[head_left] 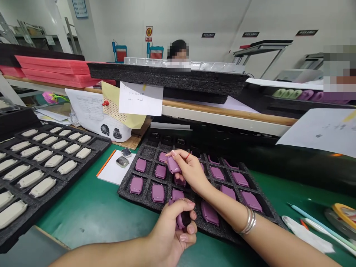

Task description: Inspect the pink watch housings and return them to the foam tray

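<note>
A black foam tray (130,194) lies on the green table, its pockets filled with several purple watch cases (158,193). My left hand (174,231) is closed round one purple case (182,219) at the tray's near edge. My right hand (189,170) reaches over the tray's middle and pinches another purple case (173,165) in its fingertips, just above the pockets. Silver bangles sit on my right wrist.
A second black foam tray (91,148) with several cream-white cases (41,185) lies at the left. Two small watch bodies (122,161) rest on white paper. Pens and a tape roll (343,215) lie at the right. A shelf with foam sheets stands behind; a person sits beyond it.
</note>
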A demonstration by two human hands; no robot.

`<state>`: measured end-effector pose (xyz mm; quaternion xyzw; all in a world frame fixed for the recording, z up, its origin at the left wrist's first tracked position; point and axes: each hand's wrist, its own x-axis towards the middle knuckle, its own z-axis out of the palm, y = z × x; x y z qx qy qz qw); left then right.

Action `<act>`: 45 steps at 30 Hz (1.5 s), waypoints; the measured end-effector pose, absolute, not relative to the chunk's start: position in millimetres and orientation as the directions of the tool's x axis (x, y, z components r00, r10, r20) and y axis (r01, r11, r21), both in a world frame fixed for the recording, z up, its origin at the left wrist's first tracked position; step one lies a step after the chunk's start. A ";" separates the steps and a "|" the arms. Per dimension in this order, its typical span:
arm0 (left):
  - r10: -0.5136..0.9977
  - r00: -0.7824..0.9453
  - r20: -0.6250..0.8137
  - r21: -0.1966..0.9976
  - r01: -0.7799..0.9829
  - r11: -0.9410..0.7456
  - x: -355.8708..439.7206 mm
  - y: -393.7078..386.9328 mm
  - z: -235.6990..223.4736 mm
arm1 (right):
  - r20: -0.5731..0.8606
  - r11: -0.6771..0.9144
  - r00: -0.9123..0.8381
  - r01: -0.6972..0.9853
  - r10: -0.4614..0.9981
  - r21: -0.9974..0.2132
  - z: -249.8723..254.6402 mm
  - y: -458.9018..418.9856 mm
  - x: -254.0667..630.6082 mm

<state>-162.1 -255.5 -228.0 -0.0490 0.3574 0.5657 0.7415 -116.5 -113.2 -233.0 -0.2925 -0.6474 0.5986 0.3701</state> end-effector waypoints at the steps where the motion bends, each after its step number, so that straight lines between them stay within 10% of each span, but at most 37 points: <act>1: 0.804 0.108 -0.584 0.335 -0.871 0.360 -162.2 -255.6 -227.6 | 0.123 0.102 -0.559 -0.069 0.820 -0.992 -234.2 -112.2 -118.3; 45: 0.792 0.141 -0.593 0.391 -0.810 0.437 -160.5 -257.9 -226.0 | 0.023 -0.070 -0.643 -0.119 0.766 -0.990 -252.6 -118.6 -126.8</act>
